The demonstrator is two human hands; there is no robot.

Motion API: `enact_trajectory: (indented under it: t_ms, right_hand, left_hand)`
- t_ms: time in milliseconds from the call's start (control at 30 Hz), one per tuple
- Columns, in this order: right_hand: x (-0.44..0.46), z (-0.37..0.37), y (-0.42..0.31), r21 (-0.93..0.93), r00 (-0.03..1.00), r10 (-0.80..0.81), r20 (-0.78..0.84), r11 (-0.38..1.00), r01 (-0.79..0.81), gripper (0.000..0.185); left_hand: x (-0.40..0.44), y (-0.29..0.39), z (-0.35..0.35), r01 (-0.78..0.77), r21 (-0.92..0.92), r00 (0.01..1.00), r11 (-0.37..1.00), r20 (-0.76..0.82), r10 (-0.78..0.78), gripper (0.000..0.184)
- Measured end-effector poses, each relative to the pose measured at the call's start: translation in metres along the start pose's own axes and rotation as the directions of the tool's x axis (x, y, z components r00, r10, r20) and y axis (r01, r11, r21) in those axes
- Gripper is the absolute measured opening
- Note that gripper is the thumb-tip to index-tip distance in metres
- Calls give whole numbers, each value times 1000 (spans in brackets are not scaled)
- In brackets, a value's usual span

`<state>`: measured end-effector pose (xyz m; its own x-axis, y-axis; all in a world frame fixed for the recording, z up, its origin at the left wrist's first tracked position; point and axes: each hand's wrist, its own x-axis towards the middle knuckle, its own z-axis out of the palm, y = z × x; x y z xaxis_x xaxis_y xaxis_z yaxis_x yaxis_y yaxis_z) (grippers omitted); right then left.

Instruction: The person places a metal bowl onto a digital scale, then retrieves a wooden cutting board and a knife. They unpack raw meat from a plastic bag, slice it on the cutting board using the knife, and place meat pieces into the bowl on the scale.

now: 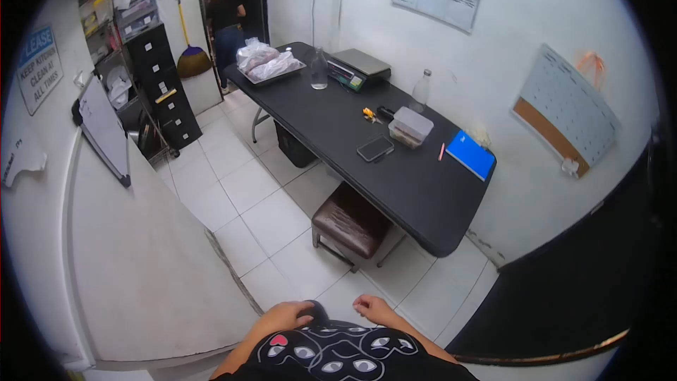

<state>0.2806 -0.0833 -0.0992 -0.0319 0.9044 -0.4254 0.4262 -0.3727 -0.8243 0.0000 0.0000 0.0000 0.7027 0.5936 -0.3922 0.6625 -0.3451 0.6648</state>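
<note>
My left hand [288,316] hangs low in front of my dark patterned shirt [331,356], thumb and fingers loosely curved and apart. Right beside its fingertips shows a dark rounded thing [319,311], perhaps a shoe below; I cannot tell if they touch. Curled loosely inward, my right hand [375,309] hovers over the floor with nothing visible in it. Both hands are well short of the brown padded stool [351,220] and the black table [423,201].
On the table are a bagged tray [271,74], scale [358,67], glass bottles [319,70], plastic container [411,127], phone [375,148] and blue notebook [470,154]. A low wall [148,268] stands left. Beyond are black drawers [163,85], a broom [192,60] and a person [226,25] at the doorway.
</note>
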Motion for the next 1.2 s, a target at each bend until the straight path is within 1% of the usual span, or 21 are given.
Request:
enact_trajectory:
  t_ms: [67, 100, 167, 267, 367, 400, 467, 500, 567, 600, 700, 733, 800, 833, 900, 933, 1000, 1033, 1067, 1133, 1200]
  right_hand:
    - [3, 19, -3, 33, 993, -16, 119, 999, 12, 25]
    - [34, -92, -3, -153, 998, -13, 64, 988, 23, 25]
    - [73, -72, -10, -196, 992, -84, 96, 975, 101, 25]
    - [132, -63, -36, -201, 982, -171, 76, 962, 183, 20]
    - [193, -47, -73, -151, 982, -155, 109, 974, 171, 21]
    - [216, -39, -83, -126, 974, -166, 151, 975, 186, 21]
    - [267, -26, -108, -78, 956, -193, 222, 974, 214, 23]
    - [291, -20, -122, -75, 958, -197, 208, 973, 217, 23]
    - [332, -10, -149, -69, 962, -195, 190, 975, 212, 22]
    - [351, -12, -171, -97, 963, -167, 210, 977, 190, 21]
    - [396, -22, -216, -9, 971, -226, 75, 974, 227, 20]
    - [411, -30, -227, -17, 964, -264, 21, 964, 265, 20]
    - [434, -50, -253, -15, 985, -168, -50, 986, 167, 22]
    - [446, -60, -262, -18, 990, -119, -82, 993, 118, 22]
    - [477, -76, -269, -20, 992, -58, -110, 998, 56, 19]
    - [495, -83, -272, -24, 992, -33, -118, 999, 30, 17]
    - [539, -90, -261, -30, 994, -57, -98, 998, 54, 16]
    - [562, -92, -267, -34, 994, -69, -84, 997, 67, 16]
    - [583, -95, -274, -17, 999, -21, -33, 1000, 20, 15]
    - [630, -91, -284, -38, 996, -69, 61, 997, 72, 16]
    - [673, -97, -320, -102, 979, -115, 166, 986, 133, 16]
  left_hand:
    - [-14, -2, -12, 74, 15, 996, 997, -42, -73, 47]
    - [79, 23, -19, -21, -20, 988, 1000, -156, 18, 47]
    - [81, -21, -45, 64, 103, 969, 993, -244, -38, 47]
    - [104, -61, -93, 152, 103, 943, 983, -315, -113, 44]
    - [125, -90, -154, 176, -64, 916, 982, -354, -187, 42]
    - [131, -105, -173, 184, -70, 900, 980, -390, -197, 41]
    - [142, -140, -210, 224, -70, 886, 972, -401, -233, 42]
    - [148, -157, -231, 242, -70, 878, 968, -410, -249, 42]
    - [156, -187, -265, 294, -3, 884, 956, -379, -273, 44]
    - [162, -198, -281, 316, 31, 888, 948, -363, -284, 45]
    - [183, -223, -329, 316, -50, 907, 948, -279, -317, 44]
    - [190, -230, -343, 295, -43, 914, 954, -278, -295, 44]
    - [209, -242, -370, 255, -30, 925, 966, -284, -253, 44]
    - [216, -247, -381, 241, -56, 925, 969, -290, -246, 44]
    - [233, -258, -400, 209, -114, 921, 971, -311, -234, 44]
    - [241, -265, -408, 224, -114, 920, 968, -303, -249, 45]
    - [250, -282, -420, 269, -125, 912, 955, -285, -295, 45]
    - [254, -291, -426, 317, -125, 903, 940, -263, -339, 45]
    - [258, -298, -432, 363, -128, 892, 923, -239, -384, 46]
    - [265, -319, -440, 437, -146, 862, 888, -216, -460, 46]
    - [271, -347, -445, 489, -195, 822, 850, -224, -524, 48]
